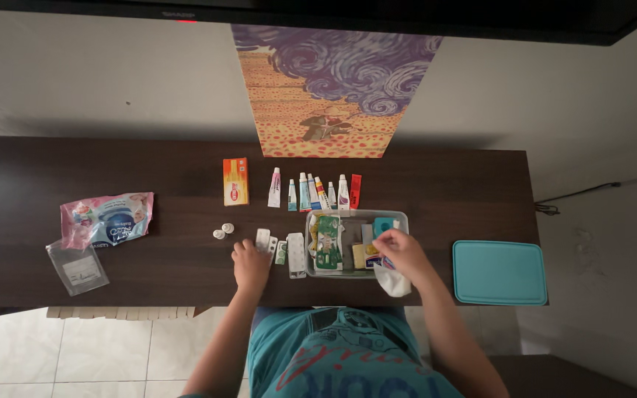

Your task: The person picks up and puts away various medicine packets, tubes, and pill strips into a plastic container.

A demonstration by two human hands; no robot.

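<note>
My left hand [249,264] rests on the dark wooden table [149,243], its fingers touching a silver blister pack [263,239] beside other pill strips [296,255]. My right hand [402,250] is over the right end of a clear plastic box [318,274] filled with medicine packets and grips a small packet with a white piece [394,281] hanging below it. Above the box, several small tubes [311,192] stand in a row next to an orange carton [235,181].
A teal lid [499,272] lies at the table's right end. A pink pouch [107,219] and a clear zip bag [77,266] lie on the left. Two small white caps [223,231] sit near the blister packs. A painted canvas [326,88] leans against the wall behind.
</note>
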